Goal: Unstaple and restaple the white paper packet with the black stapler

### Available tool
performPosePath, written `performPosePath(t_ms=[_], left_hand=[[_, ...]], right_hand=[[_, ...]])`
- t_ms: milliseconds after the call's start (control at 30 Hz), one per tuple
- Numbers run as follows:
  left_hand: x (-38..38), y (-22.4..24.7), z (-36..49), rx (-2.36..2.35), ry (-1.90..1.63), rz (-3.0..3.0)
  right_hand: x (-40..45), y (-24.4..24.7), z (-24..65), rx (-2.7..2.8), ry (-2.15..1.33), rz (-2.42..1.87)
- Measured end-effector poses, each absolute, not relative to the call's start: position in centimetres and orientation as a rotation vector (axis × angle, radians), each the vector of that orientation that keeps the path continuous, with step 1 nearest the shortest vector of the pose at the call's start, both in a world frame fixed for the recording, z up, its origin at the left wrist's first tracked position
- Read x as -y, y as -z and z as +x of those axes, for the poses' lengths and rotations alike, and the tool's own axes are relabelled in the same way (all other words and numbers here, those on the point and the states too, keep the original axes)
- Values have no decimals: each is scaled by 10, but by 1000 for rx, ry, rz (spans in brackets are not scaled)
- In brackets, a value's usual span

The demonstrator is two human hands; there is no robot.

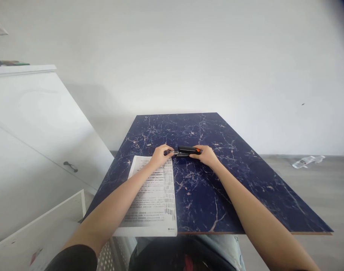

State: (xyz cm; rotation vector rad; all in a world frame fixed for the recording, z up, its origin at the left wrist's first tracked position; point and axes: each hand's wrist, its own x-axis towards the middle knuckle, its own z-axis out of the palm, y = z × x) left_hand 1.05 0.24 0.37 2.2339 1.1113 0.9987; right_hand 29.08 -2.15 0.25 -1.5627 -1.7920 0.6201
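A black stapler with an orange patch lies sideways over the blue table, between my two hands. Its long black top and a thin metal strip below it show apart. My right hand is closed round the stapler's right end, by the orange patch. At the left end, the fingers of my left hand pinch a dark tip of the stapler, joined to the metal strip. Under my left hand and forearm lies a stack of printed sheets. A small grey piece, perhaps a staple strip, rests beyond my left hand.
The blue marbled table reaches to a white wall. A white cabinet stands at the left, with a white open box below it. A clear plastic bottle lies on the floor at the right.
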Motion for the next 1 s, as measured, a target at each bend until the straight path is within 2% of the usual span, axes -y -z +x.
performPosePath(t_ms=[1000], left_hand=[[-8,-2,3,-1180,-999,2105]], right_hand=[[18,-3,293,1791,-614,-1528]])
